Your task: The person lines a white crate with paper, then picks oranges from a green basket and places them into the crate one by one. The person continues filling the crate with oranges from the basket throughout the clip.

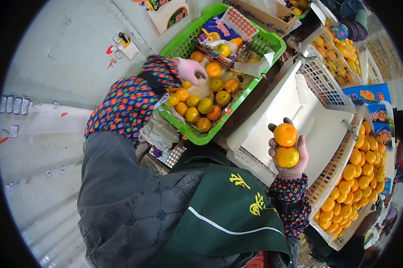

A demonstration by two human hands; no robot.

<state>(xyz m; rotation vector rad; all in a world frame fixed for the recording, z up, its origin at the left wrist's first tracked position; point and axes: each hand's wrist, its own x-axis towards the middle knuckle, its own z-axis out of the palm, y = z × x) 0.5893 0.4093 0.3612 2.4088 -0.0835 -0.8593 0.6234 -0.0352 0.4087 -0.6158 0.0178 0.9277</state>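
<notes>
Over the white sheet (320,134) in a slanting pale crate (324,80), two fruits are cradled side by side, touching: a deep orange fruit (285,135) farther from the wrist, and a yellower fruit (286,157) nearer it. Both are gripped by the right hand (295,171), pink-gloved and dark at the fingertips, its palm turned up, its fingers bent round one side and its thumb set along the other.

Across to the green basket (183,42), where the left hand (190,70), gloved in pink too, is held palm down with fingers loosely bent, close to the loose fruits (205,105); whether anything is pinched there cannot be told. Yellow, green-tinged and orange skins are seen among them. At the basket's far end, a purple packet (219,29) and a red-dotted sheet (239,23) are propped.

Off to the right, a second crate (320,194) is heaped with orange fruits (358,178), and blue printed boxes (379,114) are stacked beyond. Below, the body is covered by a dark green apron (228,214), and the forearms by flowered sleeves (121,107).
</notes>
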